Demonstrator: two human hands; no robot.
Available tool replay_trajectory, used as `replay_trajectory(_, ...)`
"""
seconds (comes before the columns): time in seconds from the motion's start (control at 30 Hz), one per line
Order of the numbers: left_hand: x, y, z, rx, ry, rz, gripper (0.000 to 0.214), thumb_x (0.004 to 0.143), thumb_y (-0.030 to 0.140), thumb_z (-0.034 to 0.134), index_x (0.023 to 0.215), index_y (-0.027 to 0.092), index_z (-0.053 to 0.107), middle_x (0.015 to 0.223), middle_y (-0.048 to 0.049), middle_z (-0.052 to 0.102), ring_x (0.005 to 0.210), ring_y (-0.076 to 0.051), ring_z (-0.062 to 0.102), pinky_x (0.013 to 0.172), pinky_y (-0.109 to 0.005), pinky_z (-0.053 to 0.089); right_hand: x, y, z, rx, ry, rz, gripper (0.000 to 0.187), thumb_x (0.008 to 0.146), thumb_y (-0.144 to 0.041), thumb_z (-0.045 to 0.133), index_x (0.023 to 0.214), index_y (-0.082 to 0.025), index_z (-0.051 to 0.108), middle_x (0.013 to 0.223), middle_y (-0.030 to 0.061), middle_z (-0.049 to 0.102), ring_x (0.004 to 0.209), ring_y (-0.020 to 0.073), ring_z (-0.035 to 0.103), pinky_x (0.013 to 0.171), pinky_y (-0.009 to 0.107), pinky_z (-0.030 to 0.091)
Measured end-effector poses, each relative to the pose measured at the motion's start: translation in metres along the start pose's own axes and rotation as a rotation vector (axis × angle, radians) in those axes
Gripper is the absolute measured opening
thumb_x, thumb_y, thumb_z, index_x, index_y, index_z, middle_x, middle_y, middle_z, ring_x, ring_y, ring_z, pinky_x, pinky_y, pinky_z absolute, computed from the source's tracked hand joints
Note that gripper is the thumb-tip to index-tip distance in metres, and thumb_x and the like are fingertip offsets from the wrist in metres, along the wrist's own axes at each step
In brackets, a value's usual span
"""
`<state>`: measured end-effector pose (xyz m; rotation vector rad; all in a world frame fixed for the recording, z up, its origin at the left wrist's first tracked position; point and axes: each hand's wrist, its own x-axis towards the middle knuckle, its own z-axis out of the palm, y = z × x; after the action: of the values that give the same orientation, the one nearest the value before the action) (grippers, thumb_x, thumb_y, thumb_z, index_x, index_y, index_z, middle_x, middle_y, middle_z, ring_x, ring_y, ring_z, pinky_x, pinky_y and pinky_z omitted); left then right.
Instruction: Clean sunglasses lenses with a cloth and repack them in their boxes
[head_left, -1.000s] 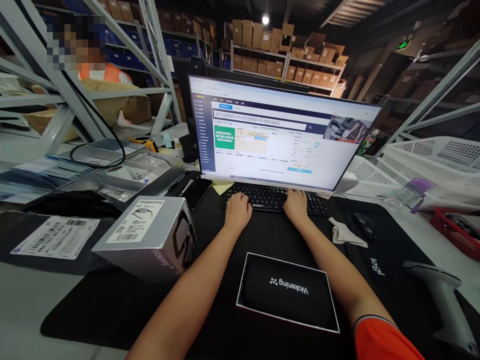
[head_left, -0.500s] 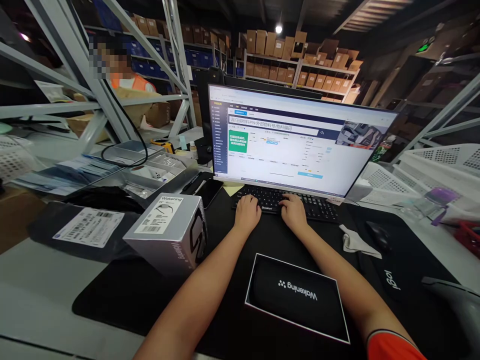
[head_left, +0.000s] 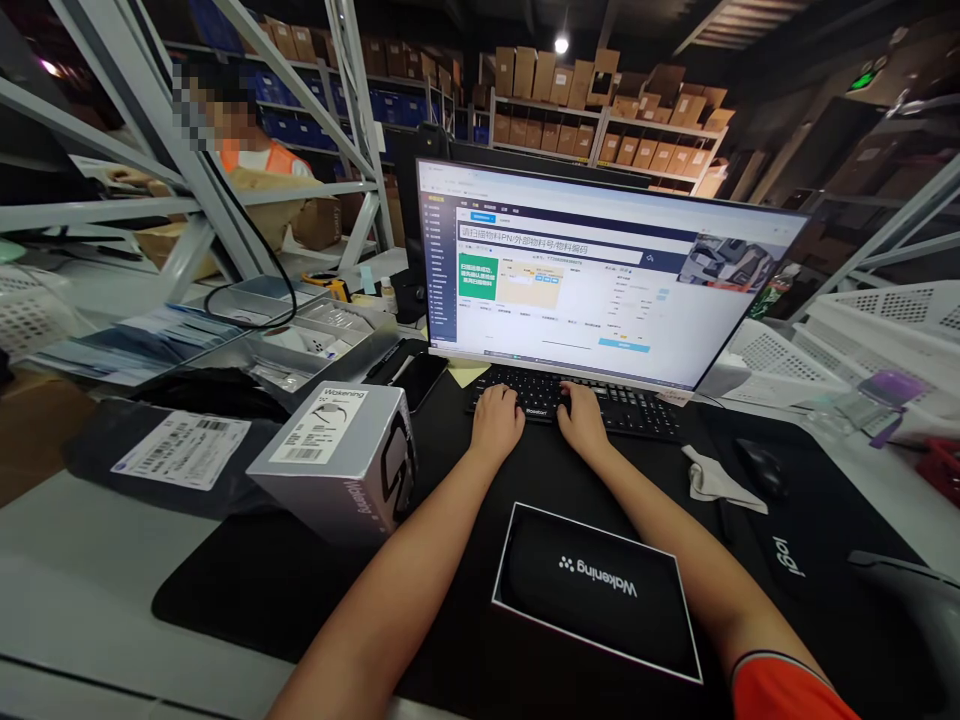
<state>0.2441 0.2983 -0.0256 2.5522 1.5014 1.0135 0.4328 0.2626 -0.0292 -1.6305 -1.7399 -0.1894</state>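
My left hand [head_left: 496, 421] and my right hand [head_left: 580, 419] both rest on the black keyboard [head_left: 630, 406] in front of the monitor [head_left: 592, 270]. Their fingers lie curved over the keys and hold nothing. Between my forearms lies a black tray with a case marked "Wakening" [head_left: 598, 590]. A grey "Wakening" box [head_left: 337, 455] stands tilted to the left of my left forearm.
A black desk mat [head_left: 247, 590] covers the table. A mouse [head_left: 761, 467] and a cloth [head_left: 716, 480] lie to the right, a scanner [head_left: 911, 600] at the right edge. A labelled black bag [head_left: 176, 450], a phone [head_left: 420, 378], metal trays [head_left: 315, 345] and white baskets [head_left: 862, 340] surround the desk. A person in orange sits behind the shelf frame [head_left: 247, 150].
My right hand has slid left along the keyboard, closer to my left hand. The camera view has shifted slightly to the left.
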Motion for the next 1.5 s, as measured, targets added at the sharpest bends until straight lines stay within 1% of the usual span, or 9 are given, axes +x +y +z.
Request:
replay_trajectory(0.07, 0.000, 0.000, 0.001, -0.002, 0.006, -0.004, 0.022, 0.092, 0.019, 0.054, 0.111, 0.017, 0.064, 0.127, -0.0150, 0.061, 0.124, -0.032, 0.055, 0.107, -0.046, 0.046, 0.001, 0.001, -0.001, -0.010, 0.001, 0.000, 0.035, 0.089, -0.015, 0.049, 0.119, -0.015, 0.067, 0.112, 0.0148, 0.066, 0.111, 0.0302, 0.057, 0.103, 0.048, 0.046)
replay_trajectory(0.2, 0.000, 0.000, 0.002, -0.013, 0.008, 0.018, 0.025, 0.092, 0.022, 0.056, 0.114, 0.016, 0.065, 0.132, -0.0166, 0.061, 0.129, -0.033, 0.053, 0.111, -0.049, 0.045, -0.001, -0.002, 0.000, -0.040, -0.013, -0.017, 0.028, 0.093, -0.021, 0.052, 0.111, -0.018, 0.073, 0.122, 0.0154, 0.063, 0.120, 0.0322, 0.053, 0.106, 0.050, 0.044)
replay_trajectory(0.33, -0.001, -0.001, 0.004, -0.025, 0.002, 0.062, 0.027, 0.093, 0.023, 0.056, 0.119, 0.019, 0.065, 0.139, -0.0137, 0.061, 0.134, -0.031, 0.052, 0.118, -0.048, 0.040, -0.002, -0.006, -0.002, -0.061, 0.001, -0.011, 0.028, 0.095, -0.022, 0.050, 0.104, -0.018, 0.075, 0.130, 0.0172, 0.060, 0.126, 0.0328, 0.051, 0.109, 0.052, 0.041)
replay_trajectory(0.5, 0.000, -0.002, 0.005, -0.014, -0.003, 0.066, 0.029, 0.095, 0.021, 0.052, 0.120, 0.018, 0.065, 0.135, -0.0147, 0.063, 0.133, -0.030, 0.054, 0.116, -0.050, 0.041, -0.003, -0.007, -0.007, -0.059, -0.001, -0.035, 0.022, 0.090, -0.018, 0.054, 0.085, -0.019, 0.075, 0.126, 0.0130, 0.065, 0.124, 0.0324, 0.053, 0.109, 0.052, 0.041)
replay_trajectory(0.7, -0.001, -0.002, 0.006, 0.002, -0.003, 0.068, 0.028, 0.095, 0.021, 0.053, 0.120, 0.016, 0.064, 0.135, -0.0150, 0.063, 0.132, -0.030, 0.054, 0.116, -0.047, 0.040, -0.005, -0.010, -0.003, -0.036, -0.023, -0.043, 0.027, 0.094, -0.021, 0.050, 0.110, -0.016, 0.071, 0.123, 0.0159, 0.065, 0.115, 0.0297, 0.060, 0.101, 0.046, 0.048)
replay_trajectory(0.93, 0.000, -0.001, 0.007, 0.008, 0.000, 0.070, 0.027, 0.095, 0.022, 0.053, 0.118, 0.016, 0.064, 0.134, -0.0149, 0.063, 0.131, -0.030, 0.054, 0.116, -0.047, 0.041, -0.002, -0.012, 0.000, -0.032, -0.045, -0.046, 0.028, 0.094, -0.021, 0.051, 0.116, -0.016, 0.067, 0.119, 0.0147, 0.066, 0.114, 0.0297, 0.060, 0.101, 0.045, 0.048)
replay_trajectory(1.1, 0.000, -0.001, 0.006, 0.013, 0.004, 0.074, 0.027, 0.094, 0.023, 0.055, 0.118, 0.015, 0.064, 0.134, -0.0152, 0.063, 0.130, -0.031, 0.054, 0.116, -0.046, 0.041, 0.002, -0.016, 0.002, -0.041, -0.031, -0.050, 0.051, 0.086, -0.019, 0.061, 0.137, -0.011, 0.057, 0.138, 0.0193, 0.058, 0.130, 0.0352, 0.050, 0.112, 0.053, 0.039)
replay_trajectory(1.27, 0.000, -0.001, 0.006, 0.011, -0.001, 0.077, 0.028, 0.095, 0.023, 0.053, 0.120, 0.016, 0.064, 0.134, -0.0149, 0.063, 0.131, -0.031, 0.054, 0.116, -0.047, 0.042, -0.001, -0.011, 0.006, -0.012, -0.053, -0.039, 0.038, 0.097, -0.021, 0.046, 0.130, -0.012, 0.062, 0.135, 0.0183, 0.061, 0.126, 0.0316, 0.055, 0.109, 0.049, 0.045)
replay_trajectory(1.5, 0.001, -0.001, 0.006, 0.004, -0.006, 0.076, 0.029, 0.095, 0.022, 0.053, 0.120, 0.014, 0.065, 0.133, -0.0159, 0.063, 0.130, -0.032, 0.054, 0.115, -0.047, 0.042, -0.001, -0.003, 0.004, 0.013, -0.061, -0.048, 0.032, 0.094, -0.019, 0.046, 0.117, -0.015, 0.068, 0.126, 0.0166, 0.065, 0.121, 0.0308, 0.057, 0.106, 0.049, 0.047)
